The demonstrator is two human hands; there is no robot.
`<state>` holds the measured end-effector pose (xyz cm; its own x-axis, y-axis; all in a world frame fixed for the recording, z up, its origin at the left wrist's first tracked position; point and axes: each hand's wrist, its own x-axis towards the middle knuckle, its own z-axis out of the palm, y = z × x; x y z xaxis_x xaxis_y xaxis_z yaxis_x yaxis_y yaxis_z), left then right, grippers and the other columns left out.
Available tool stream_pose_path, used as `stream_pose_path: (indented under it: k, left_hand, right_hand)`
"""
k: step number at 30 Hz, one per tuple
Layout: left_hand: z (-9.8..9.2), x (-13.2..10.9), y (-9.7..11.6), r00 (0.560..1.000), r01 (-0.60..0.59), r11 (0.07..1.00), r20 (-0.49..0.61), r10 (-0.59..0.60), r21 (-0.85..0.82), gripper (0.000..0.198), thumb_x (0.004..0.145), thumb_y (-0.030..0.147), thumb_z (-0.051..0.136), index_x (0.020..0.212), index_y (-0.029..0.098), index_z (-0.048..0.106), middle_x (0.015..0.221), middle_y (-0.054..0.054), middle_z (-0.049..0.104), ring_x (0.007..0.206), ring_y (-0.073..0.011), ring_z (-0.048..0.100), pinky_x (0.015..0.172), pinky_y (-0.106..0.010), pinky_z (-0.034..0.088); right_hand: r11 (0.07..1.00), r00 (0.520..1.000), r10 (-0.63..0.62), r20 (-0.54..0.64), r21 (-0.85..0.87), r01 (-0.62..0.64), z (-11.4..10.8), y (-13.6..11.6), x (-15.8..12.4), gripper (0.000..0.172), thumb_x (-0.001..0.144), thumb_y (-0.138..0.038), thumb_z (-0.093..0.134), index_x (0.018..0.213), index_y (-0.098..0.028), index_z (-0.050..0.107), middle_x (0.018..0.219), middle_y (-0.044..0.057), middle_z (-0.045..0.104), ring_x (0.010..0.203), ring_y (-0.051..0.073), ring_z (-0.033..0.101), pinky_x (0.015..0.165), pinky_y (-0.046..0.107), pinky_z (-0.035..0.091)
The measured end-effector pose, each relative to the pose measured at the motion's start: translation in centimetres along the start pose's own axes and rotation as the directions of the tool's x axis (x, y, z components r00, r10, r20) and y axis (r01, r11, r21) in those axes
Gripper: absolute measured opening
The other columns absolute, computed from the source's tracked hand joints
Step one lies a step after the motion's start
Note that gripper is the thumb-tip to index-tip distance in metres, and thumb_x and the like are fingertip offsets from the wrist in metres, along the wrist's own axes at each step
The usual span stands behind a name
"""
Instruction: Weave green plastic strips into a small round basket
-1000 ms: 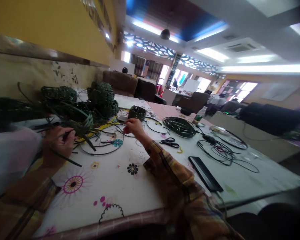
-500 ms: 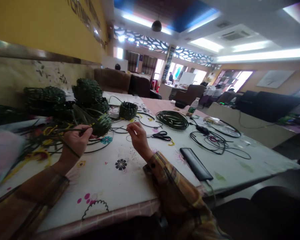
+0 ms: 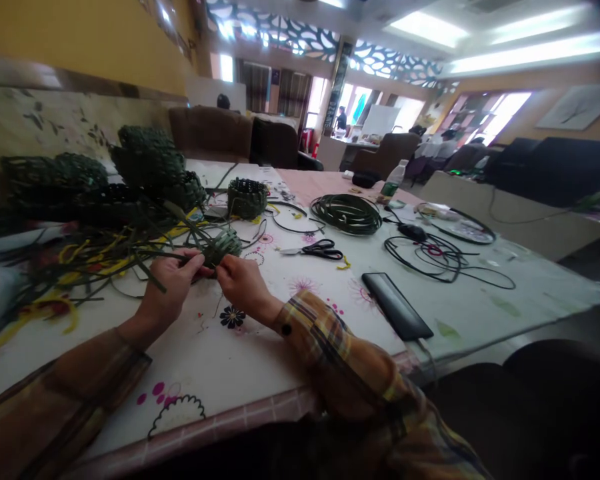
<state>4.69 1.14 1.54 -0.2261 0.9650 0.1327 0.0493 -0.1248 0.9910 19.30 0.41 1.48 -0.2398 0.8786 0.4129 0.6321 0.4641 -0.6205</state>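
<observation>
A small, partly woven green basket (image 3: 221, 245) with long loose strips sticking out to the left lies on the flowered tablecloth (image 3: 240, 353). My left hand (image 3: 173, 283) is closed, pinching the basket's near side and its strips. My right hand (image 3: 240, 283) is closed too, its fingertips pinched on the basket's edge just right of the left hand. Both sleeves are plaid. Loose green and yellow strips (image 3: 95, 257) spread out to the left of my hands.
Finished green woven baskets (image 3: 147, 160) are piled at the back left, and a small round one (image 3: 247, 197) stands behind my hands. Black scissors (image 3: 320, 250), a coil of green strip (image 3: 347, 213), black cables (image 3: 440, 260), a dark phone (image 3: 397, 305) and a bottle (image 3: 391, 183) lie to the right. Sofas and people are far behind.
My right hand came back from reaching out over the table and met my left hand at the small basket. The camera tilted down.
</observation>
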Motion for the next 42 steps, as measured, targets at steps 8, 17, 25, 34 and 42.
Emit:
stream_pose_path:
  k: [8, 17, 25, 34, 42]
  left_hand:
    - [0.0, 0.1, -1.2, 0.989, -0.131, 0.988, 0.088, 0.123, 0.088, 0.017, 0.071, 0.035, 0.069, 0.079, 0.020, 0.065, 0.067, 0.000, 0.066, 0.062, -0.0179, 0.067, 0.065, -0.029, 0.058]
    - [0.6, -0.6, -1.3, 0.972, -0.220, 0.955, 0.127, 0.198, 0.199, 0.020, 0.072, 0.038, 0.065, 0.080, 0.020, 0.066, 0.071, 0.000, 0.068, 0.062, -0.0176, 0.068, 0.061, -0.028, 0.056]
    - [1.0, -1.0, -1.0, 0.964, -0.263, 0.914, 0.127, 0.235, 0.310, 0.018, 0.075, 0.038, 0.060, 0.078, 0.021, 0.063, 0.071, 0.000, 0.068, 0.062, -0.0192, 0.068, 0.062, -0.029, 0.055]
    - [1.6, -1.5, -0.4, 0.974, -0.215, 0.935, 0.128, 0.185, 0.282, 0.022, 0.074, 0.040, 0.060, 0.076, 0.018, 0.062, 0.064, -0.002, 0.067, 0.062, -0.0197, 0.068, 0.058, -0.028, 0.052]
    - [1.4, -1.5, -0.9, 0.982, -0.179, 0.930, 0.111, 0.151, 0.321, 0.023, 0.076, 0.041, 0.058, 0.081, 0.019, 0.062, 0.061, -0.001, 0.065, 0.057, -0.0199, 0.065, 0.053, -0.028, 0.049]
  right_hand:
    - [0.990, 0.996, 0.075, 0.050, -0.123, -0.068, 0.7, 0.2, -0.1, 0.021, 0.095, -0.022, 0.048, 0.077, -0.017, 0.056, 0.073, 0.002, 0.063, 0.065, 0.013, 0.050, 0.060, 0.026, 0.026]
    - [0.934, 0.970, 0.241, 0.007, -0.272, -0.230, 1.3, -0.6, -0.7, 0.026, 0.097, -0.028, 0.044, 0.092, -0.015, 0.065, 0.088, 0.010, 0.071, 0.072, 0.019, 0.058, 0.058, 0.031, 0.023]
    - [0.956, 0.963, 0.250, -0.100, -0.134, -0.262, 1.5, 0.0, -0.5, 0.023, 0.092, -0.022, 0.050, 0.073, -0.016, 0.061, 0.073, 0.006, 0.067, 0.065, 0.015, 0.055, 0.058, 0.028, 0.028]
    - [0.413, 0.804, 0.554, 0.214, 0.768, -0.490, 2.3, 0.8, -0.6, 0.030, 0.091, -0.024, 0.056, 0.063, -0.018, 0.048, 0.043, -0.007, 0.048, 0.030, 0.008, 0.043, 0.036, 0.020, 0.034]
    - [-0.013, 0.757, 0.470, 0.454, 0.861, -0.508, 2.7, 0.1, -1.3, 0.032, 0.091, -0.035, 0.064, 0.072, -0.019, 0.045, 0.042, -0.012, 0.038, 0.032, 0.004, 0.033, 0.039, 0.019, 0.043]
